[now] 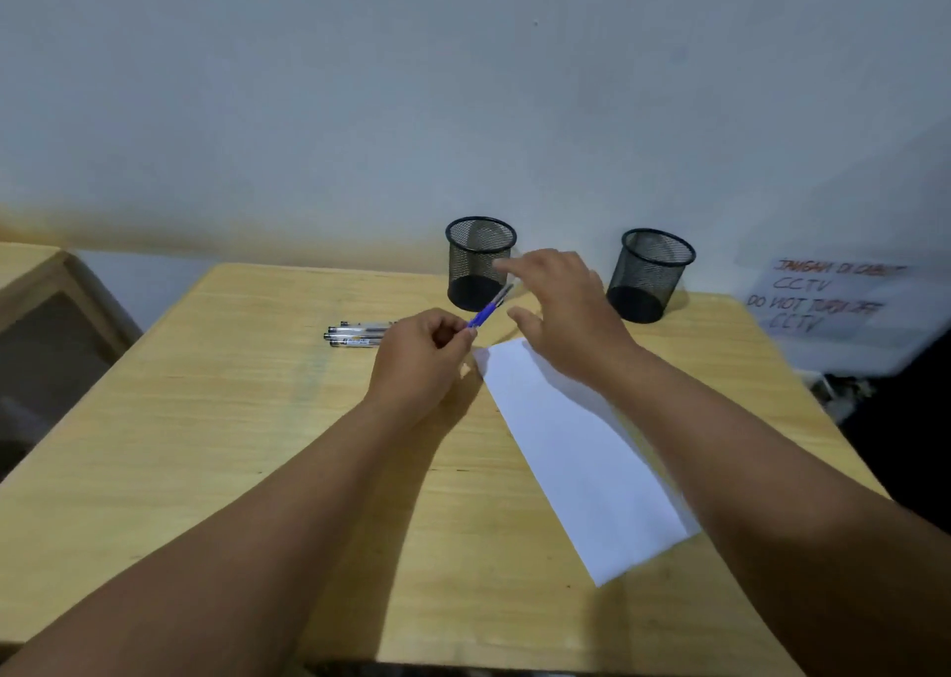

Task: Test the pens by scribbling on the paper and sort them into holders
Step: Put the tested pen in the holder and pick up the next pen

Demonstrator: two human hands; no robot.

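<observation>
Left hand (424, 352) pinches a blue pen (489, 308) by its lower end, so the pen points up toward the left holder (479, 262), while the right hand (563, 311) hovers just beside it with fingers spread and nothing in it. This pen looks light, stiff and smooth, so I think it is best to take it at the middle of the barrel. More pens (357, 334) lie on the counter (206, 419) near the paper (576, 450).
</observation>
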